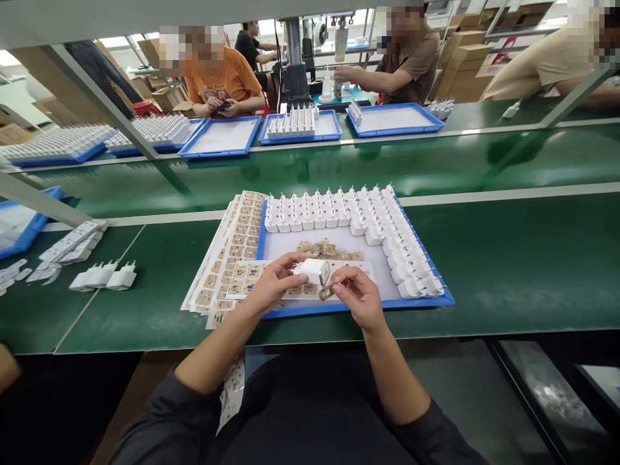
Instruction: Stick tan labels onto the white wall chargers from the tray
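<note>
A white plug adapter (314, 271) is gripped by my left hand (276, 282), its flat end turned toward the right. My right hand (357, 297) pinches a small tan sticker piece (326, 293) just below that end. Beneath both hands lies a blue-rimmed tray (426, 302) with rows of white adapters (305, 213) along its back and right side. Loose tan pieces (324, 248) are heaped in the tray's middle. A printed sheet (239, 279) lies across the tray's front left, over a fanned stack of sheets (206, 284).
Several white adapters (104, 276) and flat white pieces (72, 248) lie at the left, near another blue tray (29, 239). Behind, more trays (220, 137) line a green bench (217, 181). People sit across it; slanted metal bars cross the view.
</note>
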`<state>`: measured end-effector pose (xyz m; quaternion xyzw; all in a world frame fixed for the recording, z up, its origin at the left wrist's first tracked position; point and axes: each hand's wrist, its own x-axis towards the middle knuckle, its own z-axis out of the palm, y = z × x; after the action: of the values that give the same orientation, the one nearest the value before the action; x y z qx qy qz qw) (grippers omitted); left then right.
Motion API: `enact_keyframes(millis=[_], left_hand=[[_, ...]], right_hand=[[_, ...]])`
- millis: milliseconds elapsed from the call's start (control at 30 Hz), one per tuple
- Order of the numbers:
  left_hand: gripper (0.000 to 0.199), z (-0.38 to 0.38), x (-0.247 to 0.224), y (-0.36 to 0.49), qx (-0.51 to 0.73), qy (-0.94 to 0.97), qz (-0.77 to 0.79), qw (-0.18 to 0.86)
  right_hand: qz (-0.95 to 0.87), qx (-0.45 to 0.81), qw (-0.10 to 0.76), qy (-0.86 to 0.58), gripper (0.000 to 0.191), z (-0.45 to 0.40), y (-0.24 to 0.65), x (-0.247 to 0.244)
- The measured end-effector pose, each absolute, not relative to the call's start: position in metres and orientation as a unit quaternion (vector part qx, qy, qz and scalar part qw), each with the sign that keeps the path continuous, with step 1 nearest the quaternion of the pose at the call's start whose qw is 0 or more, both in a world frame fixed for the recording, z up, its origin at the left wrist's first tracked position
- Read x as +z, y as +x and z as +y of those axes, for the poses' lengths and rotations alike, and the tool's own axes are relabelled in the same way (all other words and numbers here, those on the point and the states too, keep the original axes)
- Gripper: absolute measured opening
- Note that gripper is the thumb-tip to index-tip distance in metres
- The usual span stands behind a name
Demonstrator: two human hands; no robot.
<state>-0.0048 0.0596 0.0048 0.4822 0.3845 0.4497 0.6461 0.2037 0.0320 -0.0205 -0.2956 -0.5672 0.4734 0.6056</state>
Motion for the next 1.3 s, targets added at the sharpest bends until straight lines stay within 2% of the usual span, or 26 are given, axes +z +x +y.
enact_keyframes(millis=[133,267,433,533,767,1300], left_hand=[[0.040,0.037,-0.012,-0.005,0.473,0.477,0.372,0.640],[0.037,0.028,-0.021,-0.008,0.499,0.583,0.387,0.511],[0.054,0.023,-0.015,-0.015,0.459,0.697,0.406,0.373],[0.038,0.020,-0.012,-0.015,0.457,0.725,0.406,0.318],[0.033,0.012,-0.033,-0.006,0.520,0.656,0.416,0.356],[0.032,0.010,-0.030,-0.004,0.528,0.654,0.410,0.354]], right_hand=[[-0.548,0.507,0.601,-0.286,0.007,0.021,0.191,-0.015],[-0.523,0.517,0.605,-0.305,0.009,0.018,0.183,-0.016],[-0.508,0.508,0.610,-0.334,0.011,0.017,0.179,-0.017],[-0.517,0.508,0.591,-0.355,0.012,0.015,0.174,-0.016],[-0.455,0.473,0.632,-0.411,0.008,0.008,0.159,-0.011],[-0.490,0.430,0.622,-0.435,0.006,0.006,0.154,-0.001]])
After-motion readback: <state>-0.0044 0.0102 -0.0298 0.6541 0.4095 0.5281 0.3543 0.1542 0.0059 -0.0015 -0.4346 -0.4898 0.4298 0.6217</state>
